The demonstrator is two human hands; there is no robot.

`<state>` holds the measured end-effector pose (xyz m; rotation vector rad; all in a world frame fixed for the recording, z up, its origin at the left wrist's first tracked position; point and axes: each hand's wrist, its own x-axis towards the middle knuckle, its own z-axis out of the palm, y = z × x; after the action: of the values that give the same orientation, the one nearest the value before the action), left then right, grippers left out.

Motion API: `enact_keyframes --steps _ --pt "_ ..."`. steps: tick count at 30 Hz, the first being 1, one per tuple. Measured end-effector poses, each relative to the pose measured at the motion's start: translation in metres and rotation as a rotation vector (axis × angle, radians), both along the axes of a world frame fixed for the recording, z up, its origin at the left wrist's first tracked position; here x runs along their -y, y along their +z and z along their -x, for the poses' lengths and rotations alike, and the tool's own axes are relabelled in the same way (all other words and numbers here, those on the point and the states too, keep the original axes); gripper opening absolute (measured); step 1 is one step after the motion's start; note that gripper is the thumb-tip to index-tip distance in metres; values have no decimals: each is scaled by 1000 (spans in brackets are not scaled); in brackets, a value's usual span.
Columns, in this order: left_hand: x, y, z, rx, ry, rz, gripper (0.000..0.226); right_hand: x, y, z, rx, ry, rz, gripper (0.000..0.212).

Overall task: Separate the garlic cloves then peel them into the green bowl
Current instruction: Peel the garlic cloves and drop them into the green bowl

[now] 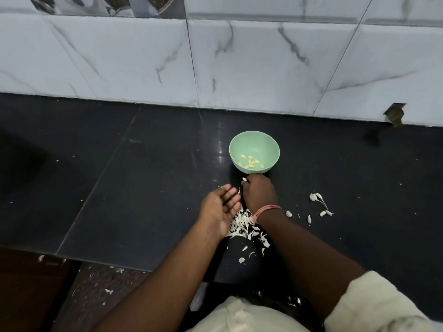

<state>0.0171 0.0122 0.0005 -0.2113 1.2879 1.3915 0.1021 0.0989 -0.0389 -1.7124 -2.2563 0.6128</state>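
**Garlic clove pinched beside the green bowl**

The left hand [221, 207] lies palm-up, fingers relaxed, holding nothing. Peels [244, 224] lie between the wrists. The right hand [259, 191] pinches a garlic clove [244, 179] just before the green bowl [254, 144], which holds peeled cloves [250, 162]. Unpeeled cloves [316, 197] lie rightward.

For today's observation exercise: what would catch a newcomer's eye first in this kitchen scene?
The green bowl stands out on the dark counter near the marble-tiled wall, with peeled cloves inside. Just in front of it, the right hand pinches a clove while the left hand lies open, above a heap of white skins.
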Motion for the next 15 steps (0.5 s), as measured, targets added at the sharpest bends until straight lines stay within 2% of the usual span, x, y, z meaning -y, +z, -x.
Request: enact_keyframes --steps 12,15 --pt "-2 -7 4 -3 21 23 24 0 -15 1 -25 -25 -101 26" --pt "-5 -9 7 -13 28 21 24 3 -17 2 -148 -77 -93 22"
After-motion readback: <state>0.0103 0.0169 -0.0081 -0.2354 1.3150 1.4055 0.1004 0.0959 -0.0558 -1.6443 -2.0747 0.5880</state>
